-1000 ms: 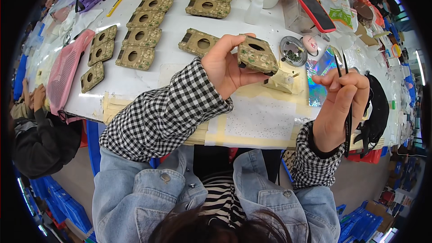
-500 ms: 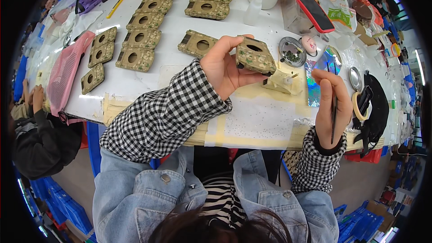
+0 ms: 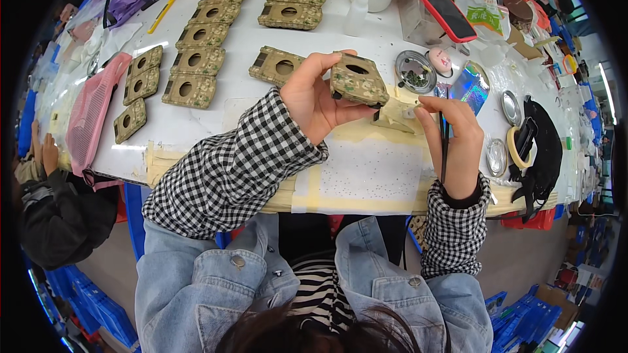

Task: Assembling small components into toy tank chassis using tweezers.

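My left hand (image 3: pixel 307 104) is closed round a camouflage-painted toy tank hull (image 3: pixel 357 86), held tilted above the table with its round opening upward. Black tweezers (image 3: pixel 445 157) lie along the fingers of my right hand (image 3: pixel 463 147), their length pointing toward the wrist. The thumb and forefinger of that hand come close to a small pale peg (image 3: pixel 410 113) on a tape-covered block (image 3: pixel 391 117); I cannot tell whether they touch it. Another hull (image 3: pixel 275 65) lies on the table just behind my left hand.
More camouflage hulls (image 3: pixel 194 59) stand in rows to the left and far side. A round dish (image 3: pixel 416 80) holds small dark parts. Dotted white paper (image 3: pixel 366 176) is taped at the front edge. A pink mesh basket (image 3: pixel 98 117), a tape roll (image 3: pixel 521 150) and a red-cased phone (image 3: pixel 445 10) stand around.
My right hand has moved left with the tweezers, to beside the peg on the block. The left hand still holds the hull, and the whole view has shifted slightly.
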Demonstrator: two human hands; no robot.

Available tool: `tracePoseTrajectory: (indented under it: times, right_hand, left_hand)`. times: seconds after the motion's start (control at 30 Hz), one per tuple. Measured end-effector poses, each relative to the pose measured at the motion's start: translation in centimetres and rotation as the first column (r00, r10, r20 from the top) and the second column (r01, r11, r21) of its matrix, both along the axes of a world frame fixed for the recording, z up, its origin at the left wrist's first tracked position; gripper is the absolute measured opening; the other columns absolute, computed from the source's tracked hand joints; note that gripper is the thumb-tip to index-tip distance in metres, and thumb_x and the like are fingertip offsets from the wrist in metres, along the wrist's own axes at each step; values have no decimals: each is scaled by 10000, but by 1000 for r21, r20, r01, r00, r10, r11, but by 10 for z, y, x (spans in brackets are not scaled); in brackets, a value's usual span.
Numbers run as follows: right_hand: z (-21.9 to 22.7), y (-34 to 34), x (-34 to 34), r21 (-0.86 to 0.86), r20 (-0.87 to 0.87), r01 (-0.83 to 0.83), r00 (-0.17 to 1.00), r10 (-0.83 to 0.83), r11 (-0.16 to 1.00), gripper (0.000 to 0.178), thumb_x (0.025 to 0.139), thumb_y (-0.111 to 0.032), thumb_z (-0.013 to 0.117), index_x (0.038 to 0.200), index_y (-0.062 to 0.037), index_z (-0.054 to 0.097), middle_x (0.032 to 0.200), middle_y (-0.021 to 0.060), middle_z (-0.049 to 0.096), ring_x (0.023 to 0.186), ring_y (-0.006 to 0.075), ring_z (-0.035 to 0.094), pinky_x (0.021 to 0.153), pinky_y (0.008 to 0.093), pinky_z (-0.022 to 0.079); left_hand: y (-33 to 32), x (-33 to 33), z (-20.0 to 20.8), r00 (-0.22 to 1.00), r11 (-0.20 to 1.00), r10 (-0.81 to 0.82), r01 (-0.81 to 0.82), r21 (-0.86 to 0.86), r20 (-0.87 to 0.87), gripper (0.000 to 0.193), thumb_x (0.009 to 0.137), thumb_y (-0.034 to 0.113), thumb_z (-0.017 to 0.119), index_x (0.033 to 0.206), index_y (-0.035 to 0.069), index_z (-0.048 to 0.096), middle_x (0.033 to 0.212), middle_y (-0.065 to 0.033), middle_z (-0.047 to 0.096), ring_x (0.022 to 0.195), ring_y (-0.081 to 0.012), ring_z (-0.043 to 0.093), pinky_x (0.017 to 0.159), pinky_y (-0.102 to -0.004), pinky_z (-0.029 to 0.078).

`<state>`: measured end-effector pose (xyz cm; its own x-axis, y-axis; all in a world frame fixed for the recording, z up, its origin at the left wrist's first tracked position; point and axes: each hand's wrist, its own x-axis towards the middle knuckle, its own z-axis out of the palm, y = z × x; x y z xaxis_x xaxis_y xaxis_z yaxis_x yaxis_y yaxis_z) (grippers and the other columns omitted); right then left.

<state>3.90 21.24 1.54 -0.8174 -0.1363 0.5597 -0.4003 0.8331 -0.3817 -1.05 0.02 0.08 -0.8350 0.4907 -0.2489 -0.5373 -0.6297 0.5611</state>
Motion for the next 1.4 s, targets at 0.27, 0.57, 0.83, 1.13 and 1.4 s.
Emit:
tracePoseTrajectory:
  times: [0.27, 0.57, 0.83, 1.13, 1.4]
  right_hand:
    - [2, -3, 1, -71, -7, 6, 1000, -6, 997, 116, 717, -22, 692, 808, -16, 621, 728, 101, 601, 669, 237, 553, 622, 299, 431]
    - [30, -20, 17, -433, -227, -92, 974, -10, 897, 77, 835, 24, 566, 905, 43, 590, 793, 91, 584, 745, 136, 522, 709, 232, 395]
    - [24, -28, 13, -582, -128, -185, 983, 135, 792, 93, 872, -27, 550, 933, 40, 575, 831, 85, 604, 747, 107, 536, 707, 210, 401]
    - [23, -31, 15, -686, -69, -143, 989, 132, 714, 109, 895, -56, 530, 942, 33, 570, 844, 78, 601, 764, 102, 601, 724, 205, 438]
    - [7, -8, 7, -189, -107, 27, 993, -48, 982, 70, 780, 23, 629, 844, 17, 602, 774, 96, 597, 696, 179, 576, 635, 253, 436]
  left_hand:
    - [-1, 0, -1, 1000, 1000, -8, 8, 8, -4, 396, 917, 289, 377, 1198, 15, 429, 1195, -265, 496, 1051, -364, 552, 891, -399, 499]
    - [-1, -1, -4, 997, 998, -54, 55, 12, -54, 392, 915, 288, 372, 1204, 27, 423, 1193, -251, 501, 1014, -357, 577, 819, -378, 545]
    - [0, 1, 2, 996, 997, -72, 71, -23, -49, 404, 915, 296, 367, 1233, 48, 394, 1192, -243, 506, 1016, -366, 576, 807, -373, 550]
    - [0, 3, 3, 995, 997, -77, 75, -32, -62, 406, 907, 301, 397, 1233, 59, 401, 1191, -229, 515, 1012, -364, 579, 806, -372, 542]
    - [-1, 2, -1, 994, 997, -73, 72, -11, -80, 404, 908, 285, 392, 1235, 48, 400, 1204, -241, 498, 1018, -377, 572, 787, -376, 551]
